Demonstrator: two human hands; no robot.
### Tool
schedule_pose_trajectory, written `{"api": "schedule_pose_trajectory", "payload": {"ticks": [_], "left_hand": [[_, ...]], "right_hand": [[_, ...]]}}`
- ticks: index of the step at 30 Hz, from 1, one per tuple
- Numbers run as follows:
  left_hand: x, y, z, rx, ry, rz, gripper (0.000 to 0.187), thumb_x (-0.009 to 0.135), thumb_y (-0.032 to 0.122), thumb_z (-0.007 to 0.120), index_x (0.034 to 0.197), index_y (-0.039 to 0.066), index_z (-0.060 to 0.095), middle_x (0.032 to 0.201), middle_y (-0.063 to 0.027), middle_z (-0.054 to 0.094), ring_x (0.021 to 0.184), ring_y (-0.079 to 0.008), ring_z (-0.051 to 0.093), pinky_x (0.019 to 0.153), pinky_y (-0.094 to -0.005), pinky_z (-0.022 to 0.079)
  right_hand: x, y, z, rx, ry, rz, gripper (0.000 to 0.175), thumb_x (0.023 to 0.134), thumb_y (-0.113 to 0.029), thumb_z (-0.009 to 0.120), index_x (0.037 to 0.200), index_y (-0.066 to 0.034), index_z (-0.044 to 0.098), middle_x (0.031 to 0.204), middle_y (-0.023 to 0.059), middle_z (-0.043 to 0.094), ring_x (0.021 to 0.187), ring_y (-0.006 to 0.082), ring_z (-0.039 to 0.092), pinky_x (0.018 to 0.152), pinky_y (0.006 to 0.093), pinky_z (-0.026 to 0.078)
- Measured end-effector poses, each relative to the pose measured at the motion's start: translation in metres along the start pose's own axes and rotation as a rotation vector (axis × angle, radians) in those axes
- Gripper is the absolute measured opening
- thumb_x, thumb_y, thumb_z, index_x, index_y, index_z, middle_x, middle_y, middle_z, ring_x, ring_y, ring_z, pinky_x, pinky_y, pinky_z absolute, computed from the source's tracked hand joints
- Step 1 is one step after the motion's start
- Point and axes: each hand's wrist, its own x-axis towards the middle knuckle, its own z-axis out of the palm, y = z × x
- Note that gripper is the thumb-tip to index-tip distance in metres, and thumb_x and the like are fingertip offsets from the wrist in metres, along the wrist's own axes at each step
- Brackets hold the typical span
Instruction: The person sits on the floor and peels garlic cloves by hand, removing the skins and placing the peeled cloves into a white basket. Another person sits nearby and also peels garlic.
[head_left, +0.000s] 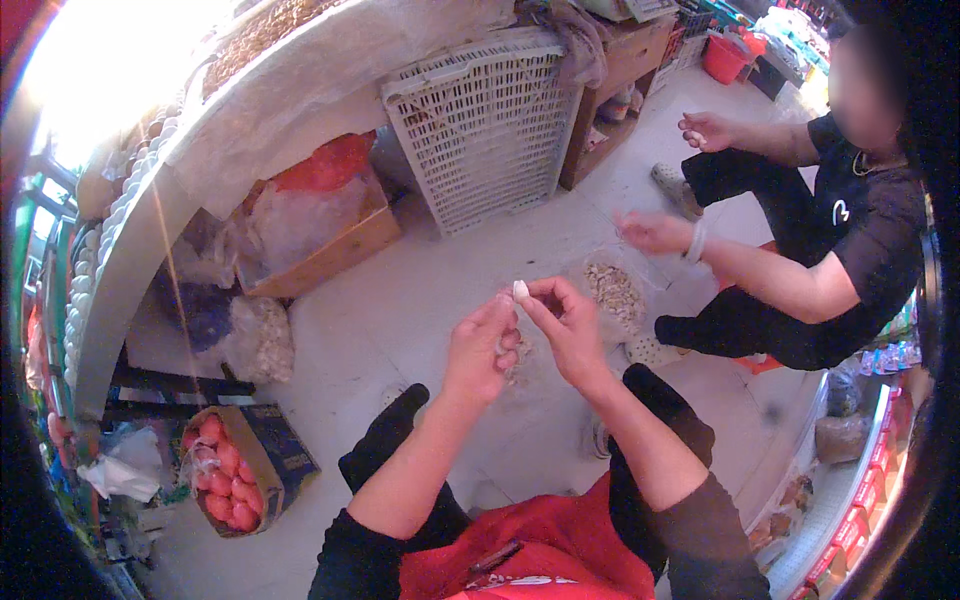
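Note:
My right hand (566, 322) pinches a small white piece (520, 290), perhaps a peeled garlic clove, between thumb and fingertips. Close beside it, my left hand (484, 341) has its thumb and forefinger together at the edge of that piece, its other fingers curled; a pale bit shows within them. Below the hands, partly hidden by them, lies a small heap of pale pieces (520, 361) on the floor. Beyond my right hand, a clear plastic bag holds many pale pieces (615, 292), near a seated person's hand.
A person (862, 202) in black sits at the right, hands raised. A white plastic crate (487, 127) leans ahead. Left are a wooden box (330, 255) with plastic bags, a bag of pale items (262, 337) and a cardboard box of red-wrapped items (274, 480). Shelving (847, 502) curves along the right.

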Motion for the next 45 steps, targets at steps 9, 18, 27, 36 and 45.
{"api": "schedule_pose_trajectory", "payload": {"ticks": [9,18,27,36,45], "left_hand": [[-0.009,0.016,0.017,0.572,0.159,0.300,0.026,0.085,0.017,0.070,0.108,0.004,0.069,0.085,0.0013,0.061,0.066,-0.0064,0.052,0.055,-0.0216,0.042],[-0.009,0.014,0.005,1.254,0.002,0.963,0.021,0.081,0.013,0.070,0.101,0.007,0.070,0.089,-0.0064,0.063,0.079,-0.0184,0.062,0.069,-0.0278,0.050],[-0.005,0.012,-0.004,1.401,-0.124,1.134,0.022,0.083,0.011,0.065,0.104,0.008,0.067,0.094,-0.0103,0.060,0.087,-0.0265,0.062,0.071,-0.0355,0.053],[-0.012,0.015,-0.009,1.362,-0.254,1.226,0.021,0.079,0.007,0.064,0.100,0.007,0.067,0.087,-0.0089,0.060,0.083,-0.0284,0.061,0.069,-0.0373,0.050],[-0.017,0.014,-0.010,1.312,-0.236,1.189,0.018,0.083,0.011,0.064,0.100,0.006,0.066,0.090,-0.0094,0.059,0.083,-0.0281,0.059,0.073,-0.0378,0.049]], "right_hand": [[-0.004,-0.010,-0.002,-0.345,0.000,-0.250,0.014,0.086,-0.012,0.064,0.098,-0.0041,0.065,0.089,0.0097,0.064,0.079,0.0219,0.060,0.070,0.0341,0.048],[-0.004,0.008,-0.012,0.337,-0.153,0.252,0.018,0.091,-0.018,0.062,0.098,-0.0020,0.065,0.089,0.0031,0.065,0.083,0.0103,0.059,0.076,0.0260,0.048],[-0.004,0.010,-0.023,0.327,-0.193,0.475,0.009,0.090,-0.012,0.060,0.087,-0.0040,0.060,0.081,0.0042,0.062,0.072,0.0131,0.057,0.068,0.0263,0.046],[-0.003,0.014,-0.035,0.394,-0.350,0.490,0.009,0.087,-0.011,0.060,0.081,-0.0055,0.057,0.073,0.0036,0.059,0.064,0.0114,0.053,0.058,0.0262,0.040],[-0.007,0.014,-0.022,0.370,-0.293,0.404,0.015,0.082,-0.018,0.065,0.078,-0.0072,0.056,0.068,-0.0011,0.052,0.065,0.0102,0.048,0.060,0.0255,0.038]]}}
